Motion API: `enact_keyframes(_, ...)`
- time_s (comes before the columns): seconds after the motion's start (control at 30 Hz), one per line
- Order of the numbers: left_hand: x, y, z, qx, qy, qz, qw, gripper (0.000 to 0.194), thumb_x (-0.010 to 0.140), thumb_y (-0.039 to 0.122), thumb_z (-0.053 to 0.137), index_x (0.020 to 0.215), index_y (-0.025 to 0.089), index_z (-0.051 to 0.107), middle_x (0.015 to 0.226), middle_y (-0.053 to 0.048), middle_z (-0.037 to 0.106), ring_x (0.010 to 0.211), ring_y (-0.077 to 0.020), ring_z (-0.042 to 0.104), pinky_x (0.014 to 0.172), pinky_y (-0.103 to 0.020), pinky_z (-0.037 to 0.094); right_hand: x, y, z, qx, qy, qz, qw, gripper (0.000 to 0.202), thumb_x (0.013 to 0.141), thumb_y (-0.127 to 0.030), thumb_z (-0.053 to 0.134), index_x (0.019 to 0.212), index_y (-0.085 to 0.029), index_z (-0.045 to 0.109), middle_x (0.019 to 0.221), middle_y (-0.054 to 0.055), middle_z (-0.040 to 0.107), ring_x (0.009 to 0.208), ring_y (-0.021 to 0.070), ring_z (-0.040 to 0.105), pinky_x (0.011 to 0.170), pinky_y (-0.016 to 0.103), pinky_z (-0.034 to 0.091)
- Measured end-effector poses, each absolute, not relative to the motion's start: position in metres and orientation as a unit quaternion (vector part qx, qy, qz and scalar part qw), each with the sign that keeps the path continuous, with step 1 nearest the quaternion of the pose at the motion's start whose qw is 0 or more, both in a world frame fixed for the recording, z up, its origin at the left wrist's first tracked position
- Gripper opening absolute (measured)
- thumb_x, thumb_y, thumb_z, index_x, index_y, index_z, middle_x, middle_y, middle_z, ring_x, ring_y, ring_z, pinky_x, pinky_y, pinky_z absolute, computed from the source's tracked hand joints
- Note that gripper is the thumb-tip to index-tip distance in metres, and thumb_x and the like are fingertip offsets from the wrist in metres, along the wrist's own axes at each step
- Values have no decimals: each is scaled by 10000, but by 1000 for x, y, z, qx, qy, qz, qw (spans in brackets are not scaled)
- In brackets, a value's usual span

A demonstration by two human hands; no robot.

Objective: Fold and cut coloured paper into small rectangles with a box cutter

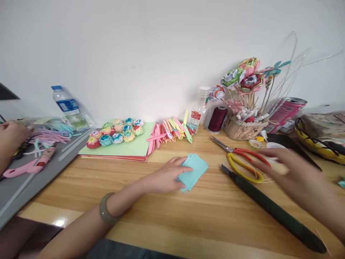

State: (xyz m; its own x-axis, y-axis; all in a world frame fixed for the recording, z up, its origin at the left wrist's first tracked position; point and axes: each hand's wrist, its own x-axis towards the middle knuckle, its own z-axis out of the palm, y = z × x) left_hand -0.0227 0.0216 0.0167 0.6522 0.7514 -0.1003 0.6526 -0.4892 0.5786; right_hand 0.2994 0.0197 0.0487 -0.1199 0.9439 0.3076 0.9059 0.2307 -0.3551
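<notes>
Grasping the blue paper (196, 172) on the table (151, 216), the left hand (170, 174) had its fingers partly spread across the top. The right hand (288, 172), blurred, was half open to the paper's right, near one pair of scissors (229, 149); I could not tell whether it touched them.

One grey mat (44, 176) lay far left of the paper, with one co-worker's hand (13, 138) over it. One long dark tool (275, 208) lay right of the paper. Coloured sheets (115, 153) were stacked to its left, beyond it, under about a dozen rosettes (117, 138). One basket (239, 130) holding four large flowers (231, 77) stood beyond and right of it. Two bottles stood past it: the bigger (71, 111) far left, the smaller (196, 117) straight behind, next to one spool (217, 120).
</notes>
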Motion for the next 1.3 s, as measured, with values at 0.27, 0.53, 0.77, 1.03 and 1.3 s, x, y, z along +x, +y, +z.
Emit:
enact_keyframes(0.27,-26,27,16,830,364,166,390,534,655,-17,531,1152,177,544,1444,-132,276,1365,-216,239,1061,-360,305,189,69,34,-485,-853,195,-8,728,513,-364,741,1185,-175,534,1174,127,547,1057,294,524,810,377,447)
enact_keyframes(0.53,-22,24,13,799,443,201,353,584,726,88,523,1297,165,427,1305,-129,473,1243,-247,407,1032,-414,337,183,59,40,-458,-877,140,-31,250,565,-268,743,760,-197,605,889,69,615,906,261,547,710,318,401)
enact_keyframes(0.77,-14,18,17,774,415,409,248,354,779,25,482,1064,198,604,1112,-73,540,1068,-191,530,966,-340,403,182,37,45,-514,-848,59,120,188,898,-292,358,849,-218,524,789,55,615,705,228,584,533,305,342)
enact_keyframes(1.03,-18,34,-3,579,447,517,445,459,690,-39,495,1074,208,541,1151,-64,538,1112,-198,534,991,-387,391,177,49,-5,-486,-814,125,292,271,847,-244,349,1105,-192,414,1105,126,578,1035,201,566,834,361,471)
enact_keyframes(1.3,-14,49,1,561,448,513,471,367,722,-27,467,1026,161,553,1054,-83,631,1050,-190,582,974,-382,401,171,54,-5,-496,-782,157,343,323,851,-213,313,1143,-171,445,1001,118,636,930,229,608,790,414,483)
